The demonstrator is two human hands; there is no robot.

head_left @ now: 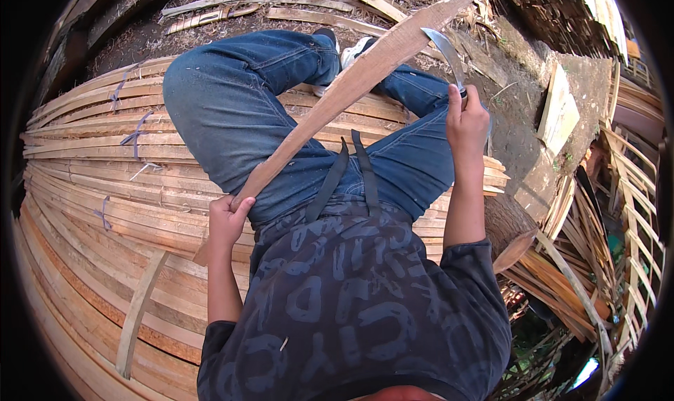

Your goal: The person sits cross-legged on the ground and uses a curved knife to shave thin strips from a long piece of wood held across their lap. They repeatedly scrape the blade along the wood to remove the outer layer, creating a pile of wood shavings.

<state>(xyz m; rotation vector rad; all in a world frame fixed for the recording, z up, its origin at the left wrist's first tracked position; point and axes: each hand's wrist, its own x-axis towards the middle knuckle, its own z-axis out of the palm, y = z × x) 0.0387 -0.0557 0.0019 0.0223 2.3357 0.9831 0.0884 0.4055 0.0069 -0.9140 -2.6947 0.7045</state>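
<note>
A long flat wooden plank (358, 81) slants across my lap, from low on the left to the top edge at the right. Its near end is gripped by my left hand (230, 218), fingers wrapped round the wood and thumb on top. In my right hand (468, 123) is a knife with a curved metal blade (447, 53), its dark handle mostly hidden in the closed fist. The blade points up and to the left. Its tip lies close to the plank's right edge; whether the two touch I cannot tell.
Stacked wooden strips (91, 183), some bound with purple ties (133, 135), lie beneath and left of me. A sheathed-looking wooden tool (210, 20) rests among shavings at the far left. Cut boards (569, 15) are piled far right, above a pale wood offcut (558, 109).
</note>
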